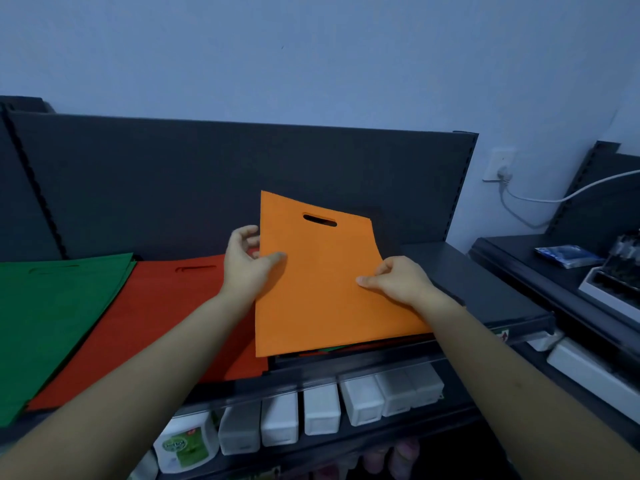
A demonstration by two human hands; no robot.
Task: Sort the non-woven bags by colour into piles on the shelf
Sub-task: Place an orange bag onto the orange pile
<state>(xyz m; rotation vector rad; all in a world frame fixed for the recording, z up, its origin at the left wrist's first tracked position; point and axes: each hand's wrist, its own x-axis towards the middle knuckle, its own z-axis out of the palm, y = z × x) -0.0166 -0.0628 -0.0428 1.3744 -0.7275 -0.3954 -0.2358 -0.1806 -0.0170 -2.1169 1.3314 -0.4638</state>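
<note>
Above the shelf [485, 289] I see the orange bag [311, 271] held tilted. The left hand [242, 268] grips its left edge and the right hand [398, 280] pinches its right edge. The red pile [156, 323] and green pile [52, 323] lie to the left.

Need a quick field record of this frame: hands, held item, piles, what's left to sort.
held item: orange bag, handle slot at the top, far end raised
left hand: grips the bag's left edge
right hand: pinches its right edge
green pile: far left on the shelf
red pile: right of the green pile
unsorted stack: under the orange bag; red and green edges show
</note>
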